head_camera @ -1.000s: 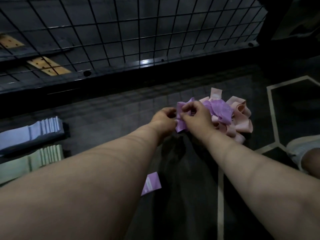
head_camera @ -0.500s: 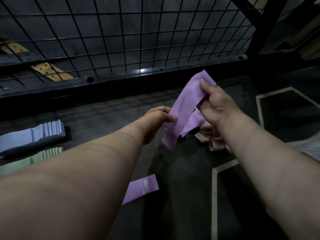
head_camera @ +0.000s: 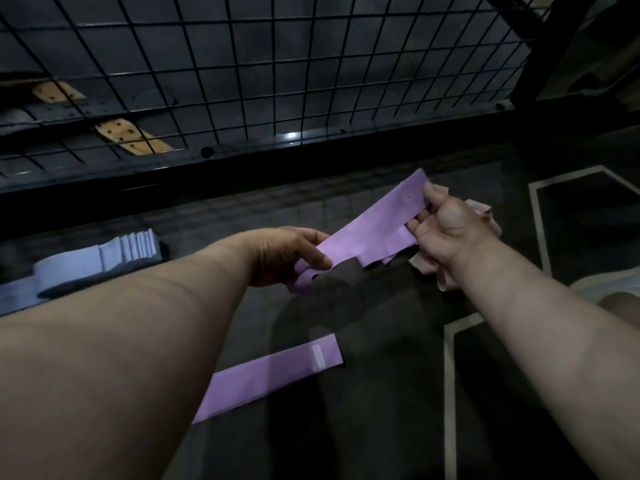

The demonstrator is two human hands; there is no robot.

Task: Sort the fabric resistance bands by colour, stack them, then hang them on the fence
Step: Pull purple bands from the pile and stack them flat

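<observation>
**Head view, 1 of 1**

- Item 1, held purple band [head_camera: 374,226]: just off centre toward 1 o'clock, off the floor, drawn out flat between both hands. Its lower folds hang loose beneath.
- Item 2, left hand [head_camera: 294,254]: at centre, thumb and fingers pinching the band's near end.
- Item 3, right hand [head_camera: 446,226]: at 2 o'clock, thumb on top and fingers curled under, gripping the far end.
- Item 4, purple band on the floor [head_camera: 270,372]: at 7 o'clock, lying flat, white label up, part-hidden by the left forearm.
- Item 5, blue stack [head_camera: 104,258]: at 9 o'clock, many bands piled neatly.
- Item 6, pink bands [head_camera: 485,216]: loose heap at 3 o'clock, mostly behind the right hand.
- Item 7, fence [head_camera: 277,81]: wire grid across 12 o'clock, with no bands on it.

**Change noted:** 1 second ago both hands were down at the mixed pink and purple heap. Half a second ago the band hung crumpled from the right hand. Now it is clear of the heap and pulled straight.

**Reading:** sorting is in progress. This is probably the 2nd purple band, ready to lie on item 4. The pink bands remain unsorted and hanging is not yet begun.
</observation>
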